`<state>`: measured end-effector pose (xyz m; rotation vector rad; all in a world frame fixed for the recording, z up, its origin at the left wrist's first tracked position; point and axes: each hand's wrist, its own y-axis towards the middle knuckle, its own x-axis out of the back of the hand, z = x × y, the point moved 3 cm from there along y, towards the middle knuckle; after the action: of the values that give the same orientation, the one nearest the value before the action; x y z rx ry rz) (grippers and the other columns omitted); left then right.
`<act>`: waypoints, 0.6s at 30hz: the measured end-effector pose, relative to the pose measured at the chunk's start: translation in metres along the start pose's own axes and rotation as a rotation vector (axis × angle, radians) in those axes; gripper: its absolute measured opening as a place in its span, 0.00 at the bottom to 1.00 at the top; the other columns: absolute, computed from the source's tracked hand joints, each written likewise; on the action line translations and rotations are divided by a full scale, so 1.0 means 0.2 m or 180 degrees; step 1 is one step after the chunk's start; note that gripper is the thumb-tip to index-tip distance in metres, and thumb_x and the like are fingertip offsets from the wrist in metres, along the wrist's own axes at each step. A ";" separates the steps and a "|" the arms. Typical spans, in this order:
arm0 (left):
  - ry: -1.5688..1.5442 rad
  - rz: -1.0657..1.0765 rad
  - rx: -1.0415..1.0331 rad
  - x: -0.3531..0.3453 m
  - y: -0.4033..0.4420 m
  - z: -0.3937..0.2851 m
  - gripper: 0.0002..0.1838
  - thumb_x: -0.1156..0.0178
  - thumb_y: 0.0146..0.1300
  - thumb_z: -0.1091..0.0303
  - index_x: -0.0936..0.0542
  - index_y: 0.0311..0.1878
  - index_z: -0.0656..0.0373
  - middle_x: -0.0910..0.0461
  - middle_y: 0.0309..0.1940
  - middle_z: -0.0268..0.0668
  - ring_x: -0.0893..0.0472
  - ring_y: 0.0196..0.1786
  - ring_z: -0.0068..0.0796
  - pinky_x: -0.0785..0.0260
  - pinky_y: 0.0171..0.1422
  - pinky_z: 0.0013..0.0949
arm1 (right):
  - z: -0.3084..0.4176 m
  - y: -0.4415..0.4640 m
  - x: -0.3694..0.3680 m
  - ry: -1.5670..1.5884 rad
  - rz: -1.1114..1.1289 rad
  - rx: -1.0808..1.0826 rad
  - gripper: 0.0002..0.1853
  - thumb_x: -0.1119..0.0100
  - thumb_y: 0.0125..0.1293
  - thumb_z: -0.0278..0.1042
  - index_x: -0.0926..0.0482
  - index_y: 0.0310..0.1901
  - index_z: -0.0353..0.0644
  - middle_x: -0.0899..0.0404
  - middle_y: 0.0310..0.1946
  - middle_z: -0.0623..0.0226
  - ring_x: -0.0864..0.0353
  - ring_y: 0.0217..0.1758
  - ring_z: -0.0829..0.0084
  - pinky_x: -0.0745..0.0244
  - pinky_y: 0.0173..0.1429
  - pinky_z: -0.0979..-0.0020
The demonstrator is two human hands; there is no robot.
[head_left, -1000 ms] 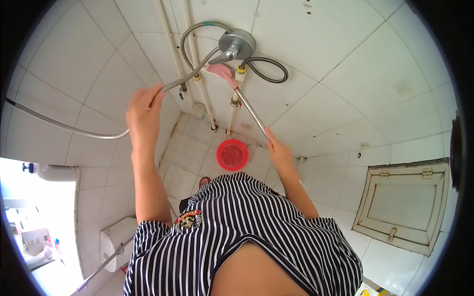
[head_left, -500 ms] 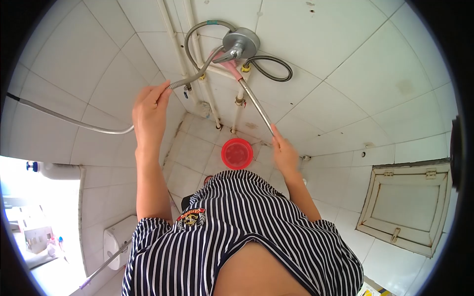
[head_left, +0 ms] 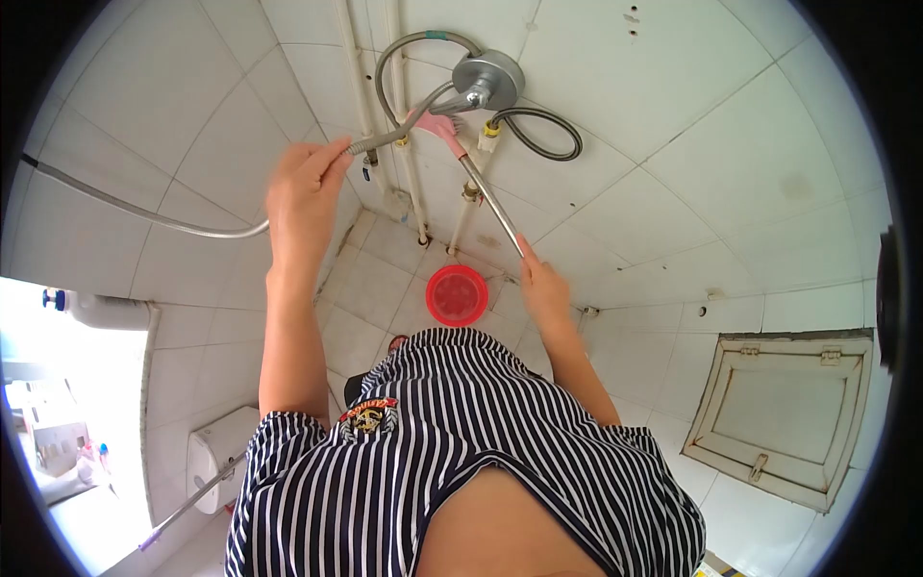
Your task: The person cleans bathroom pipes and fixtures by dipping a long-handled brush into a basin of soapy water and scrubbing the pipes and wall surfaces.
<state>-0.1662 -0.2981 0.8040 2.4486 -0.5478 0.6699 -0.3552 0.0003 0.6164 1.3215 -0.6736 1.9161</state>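
Observation:
My left hand [head_left: 306,197] is closed around a grey flexible hose [head_left: 380,142], raised at the left. The hose leads up to a round chrome shower fitting with a lever [head_left: 490,79] on the tiled wall, and a further length trails off to the left. My right hand [head_left: 546,290] grips the metal handle of a brush [head_left: 493,204]. Its pink head [head_left: 437,125] with dark bristles is just below the fitting, close to the pipes; whether it touches them I cannot tell.
A red basin [head_left: 458,296] stands on the tiled floor ahead. Cream pipes [head_left: 413,192] with valves run down the wall, beside a looped dark hose [head_left: 543,133]. At right is a framed hatch [head_left: 784,413]; at left, a white cistern [head_left: 216,452] with a rod across it.
The brush head has shifted slightly down and left relative to the fitting, and my right hand has come down with it. My left hand still holds the hose. The view has shifted a little.

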 end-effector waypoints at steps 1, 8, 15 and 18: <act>0.0021 0.0054 -0.0090 -0.01 -0.01 0.00 0.12 0.36 0.71 0.66 0.13 0.53 0.58 0.21 0.37 0.32 0.25 0.37 0.25 0.33 0.43 0.30 | 0.03 0.01 -0.01 0.0059 0.0078 0.0068 0.25 0.52 0.79 0.41 0.33 0.75 0.71 0.21 0.32 0.55 0.19 0.35 0.53 0.24 0.43 0.55; 0.0028 0.0145 -0.0083 -0.01 -0.01 0.01 0.12 0.36 0.71 0.66 0.13 0.53 0.58 0.21 0.36 0.34 0.25 0.37 0.27 0.32 0.43 0.31 | 0.15 0.06 0.03 0.0296 -0.0109 0.0003 0.26 0.52 0.79 0.42 0.36 0.76 0.71 0.20 0.32 0.51 0.18 0.36 0.48 0.23 0.44 0.50; -0.0011 0.0166 -0.0235 -0.02 -0.01 0.02 0.11 0.35 0.70 0.67 0.13 0.52 0.58 0.21 0.36 0.34 0.25 0.37 0.28 0.32 0.43 0.32 | 0.21 0.00 0.03 0.0836 -0.0125 0.0072 0.26 0.54 0.79 0.42 0.36 0.77 0.66 0.20 0.31 0.52 0.18 0.36 0.51 0.25 0.42 0.51; -0.0164 0.0134 -0.0334 -0.04 -0.01 0.03 0.11 0.35 0.69 0.68 0.13 0.52 0.58 0.20 0.37 0.35 0.24 0.37 0.30 0.31 0.43 0.33 | 0.22 -0.02 -0.01 0.0651 0.0068 -0.0095 0.26 0.54 0.79 0.42 0.36 0.77 0.65 0.20 0.31 0.52 0.19 0.35 0.51 0.25 0.43 0.52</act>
<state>-0.1702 -0.2982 0.7948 2.3676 -0.6403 0.5814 -0.3269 -0.0308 0.6300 1.0854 -0.6126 2.0165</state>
